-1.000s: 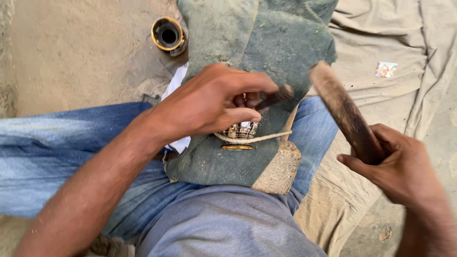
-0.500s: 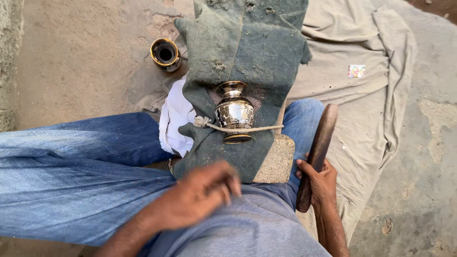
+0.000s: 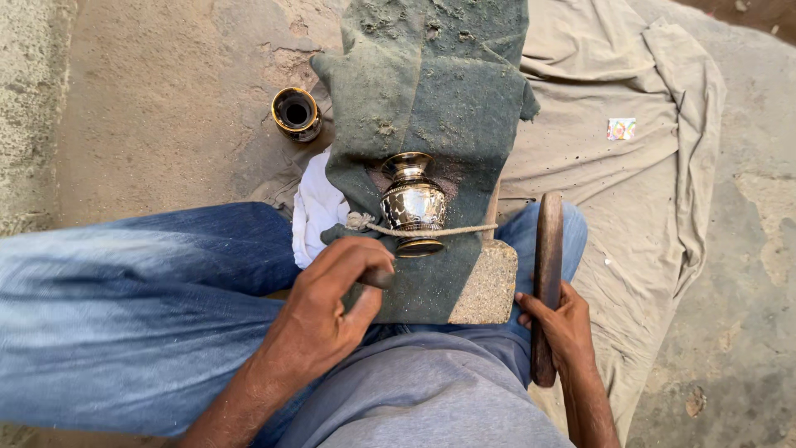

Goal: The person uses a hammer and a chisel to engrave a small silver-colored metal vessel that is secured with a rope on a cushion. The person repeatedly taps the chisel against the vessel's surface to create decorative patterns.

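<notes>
A small shiny metal pot (image 3: 412,203) is being held by a cord (image 3: 431,231) across a dark green cloth (image 3: 439,99) over a stone block (image 3: 487,290); its contents cannot be told. A small dark tool (image 3: 377,278) is being pinched by the closed fingers of the left hand (image 3: 332,303) just below the pot. A wooden mallet (image 3: 547,265) is being gripped by the right hand (image 3: 560,323). A second open pot (image 3: 296,113) is being shown lying dark and hollow on the ground.
</notes>
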`<move>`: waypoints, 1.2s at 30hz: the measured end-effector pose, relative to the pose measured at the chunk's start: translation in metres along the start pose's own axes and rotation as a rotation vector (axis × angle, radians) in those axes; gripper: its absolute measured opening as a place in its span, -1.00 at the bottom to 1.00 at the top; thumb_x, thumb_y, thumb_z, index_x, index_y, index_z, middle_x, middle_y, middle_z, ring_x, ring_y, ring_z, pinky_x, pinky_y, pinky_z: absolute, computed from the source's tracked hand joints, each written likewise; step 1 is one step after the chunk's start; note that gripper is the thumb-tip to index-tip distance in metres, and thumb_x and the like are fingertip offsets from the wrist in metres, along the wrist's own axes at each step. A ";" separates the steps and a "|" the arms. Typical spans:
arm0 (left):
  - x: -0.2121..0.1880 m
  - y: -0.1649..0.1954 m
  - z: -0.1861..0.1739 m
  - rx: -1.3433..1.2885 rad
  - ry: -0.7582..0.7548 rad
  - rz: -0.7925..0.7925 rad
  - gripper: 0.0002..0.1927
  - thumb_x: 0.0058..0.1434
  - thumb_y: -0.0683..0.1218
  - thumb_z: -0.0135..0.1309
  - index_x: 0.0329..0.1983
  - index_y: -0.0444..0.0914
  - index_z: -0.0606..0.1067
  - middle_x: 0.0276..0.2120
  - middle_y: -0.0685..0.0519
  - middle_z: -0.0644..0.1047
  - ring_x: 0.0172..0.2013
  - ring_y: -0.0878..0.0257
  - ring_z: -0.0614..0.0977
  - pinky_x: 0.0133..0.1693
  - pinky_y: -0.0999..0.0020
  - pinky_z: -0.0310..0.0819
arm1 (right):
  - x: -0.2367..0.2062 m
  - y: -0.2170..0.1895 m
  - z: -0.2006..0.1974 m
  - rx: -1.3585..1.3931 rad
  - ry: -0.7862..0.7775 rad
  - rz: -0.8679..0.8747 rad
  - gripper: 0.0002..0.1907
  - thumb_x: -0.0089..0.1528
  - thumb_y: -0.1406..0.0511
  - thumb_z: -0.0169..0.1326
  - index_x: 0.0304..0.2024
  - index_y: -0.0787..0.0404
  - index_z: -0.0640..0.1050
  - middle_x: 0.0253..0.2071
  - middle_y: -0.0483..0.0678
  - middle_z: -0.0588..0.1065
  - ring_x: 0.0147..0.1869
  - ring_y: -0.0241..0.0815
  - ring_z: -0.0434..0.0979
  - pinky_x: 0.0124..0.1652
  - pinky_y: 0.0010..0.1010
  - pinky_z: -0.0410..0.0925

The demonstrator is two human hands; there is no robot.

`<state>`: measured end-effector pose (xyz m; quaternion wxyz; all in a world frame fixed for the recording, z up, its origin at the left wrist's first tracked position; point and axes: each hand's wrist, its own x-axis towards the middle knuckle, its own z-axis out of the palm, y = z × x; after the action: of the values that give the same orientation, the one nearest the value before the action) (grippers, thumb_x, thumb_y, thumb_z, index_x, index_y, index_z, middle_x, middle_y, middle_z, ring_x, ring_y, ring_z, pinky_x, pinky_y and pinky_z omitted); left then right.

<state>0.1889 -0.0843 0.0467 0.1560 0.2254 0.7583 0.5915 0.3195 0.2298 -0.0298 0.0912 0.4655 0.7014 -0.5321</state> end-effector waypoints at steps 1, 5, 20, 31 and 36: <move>0.001 0.000 0.003 -0.002 0.039 -0.059 -0.74 0.16 -0.35 0.12 -0.08 -0.33 0.48 -0.15 0.00 0.55 -0.23 0.29 0.59 -0.18 0.39 0.51 | 0.006 -0.002 0.001 -0.014 -0.014 0.010 -0.66 0.11 0.44 0.30 -0.07 0.39 0.54 -0.45 -0.02 0.54 -0.54 -0.29 0.48 -0.52 -0.50 0.35; 0.011 -0.001 0.011 -0.099 0.128 -0.173 -0.80 0.25 -0.25 0.23 -0.08 -0.26 0.52 -0.23 0.07 0.61 -0.31 0.38 0.60 -0.28 0.48 0.51 | 0.029 -0.009 -0.001 -0.056 -0.077 0.021 -0.60 0.10 0.44 0.28 -0.02 0.37 0.51 -0.46 -0.03 0.55 -0.57 -0.26 0.48 -0.56 -0.48 0.35; 0.108 -0.012 0.042 0.780 -0.229 -0.103 0.02 -0.41 0.24 0.55 0.16 -0.23 0.50 -0.11 -0.07 0.40 -0.10 -0.01 0.44 -0.08 0.01 0.42 | 0.073 0.002 -0.021 0.202 -0.243 0.196 -0.53 0.11 0.46 0.27 0.05 0.31 0.43 -0.53 -0.01 0.49 -0.58 -0.22 0.52 -0.58 -0.42 0.42; 0.047 -0.079 0.044 0.346 0.202 0.029 0.02 -0.11 0.22 0.54 0.33 -0.28 0.35 0.02 -0.10 0.53 0.01 0.03 0.62 0.04 0.15 0.56 | 0.068 0.003 -0.018 0.203 -0.252 0.157 -0.46 0.12 0.45 0.24 0.16 0.32 0.46 -0.53 0.00 0.49 -0.58 -0.21 0.50 -0.59 -0.43 0.38; 0.052 -0.081 0.050 0.347 0.152 0.077 0.07 -0.14 0.21 0.54 0.37 -0.28 0.32 0.11 -0.14 0.52 0.13 -0.03 0.56 0.15 0.06 0.48 | 0.063 -0.004 -0.015 0.240 -0.259 0.156 -0.45 0.11 0.45 0.25 0.16 0.32 0.45 -0.54 -0.03 0.48 -0.58 -0.23 0.50 -0.59 -0.43 0.40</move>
<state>0.1569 -0.0319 -0.0430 0.0342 0.2323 0.8494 0.4726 0.2871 0.2778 -0.0600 0.1654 0.4535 0.5770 -0.6588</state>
